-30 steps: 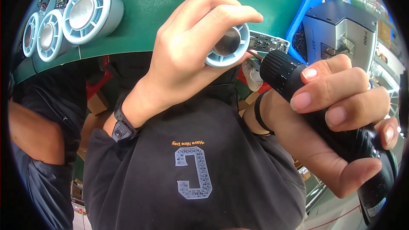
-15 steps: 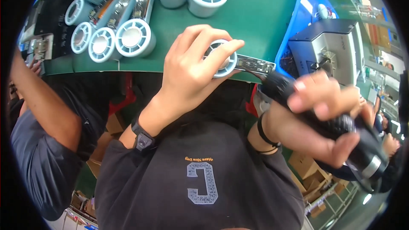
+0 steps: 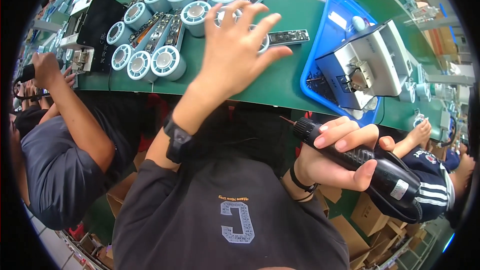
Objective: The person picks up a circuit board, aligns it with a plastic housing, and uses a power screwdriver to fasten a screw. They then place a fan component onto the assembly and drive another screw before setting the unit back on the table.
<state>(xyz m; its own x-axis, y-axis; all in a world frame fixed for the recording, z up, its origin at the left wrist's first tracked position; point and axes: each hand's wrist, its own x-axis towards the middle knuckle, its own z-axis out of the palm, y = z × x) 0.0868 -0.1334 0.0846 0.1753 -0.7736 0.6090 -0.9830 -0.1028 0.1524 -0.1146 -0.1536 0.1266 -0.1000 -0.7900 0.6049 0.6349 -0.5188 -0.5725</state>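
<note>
housing (image 3: 264, 45), light blue and round, looks like stiff moulded plastic, probably light, with a smooth wall that might slip a little. the narrow circuit board (image 3: 290, 37) running out to its right seems the fragile part, its components bare on top, so the sound place to take hold would be around the housing's outer wall, or the board by its long edges.

that piece lies on the green bench (image 3: 290, 72), partly hidden beneath the left hand (image 3: 232, 55), between forefinger and thumb. the left fingers are spread apart, gripping nothing; whether any of them touches the rim cannot be told. similar round pieces (image 3: 168, 62) stand to the left of this hand.

the right hand (image 3: 332, 162) is wrapped around a black electric screwdriver (image 3: 392, 172), its bit (image 3: 286, 120) pointing up and left, well apart from the housing. a blue tray (image 3: 310, 62) holding a grey metal box (image 3: 350, 65) sits to the right.
</note>
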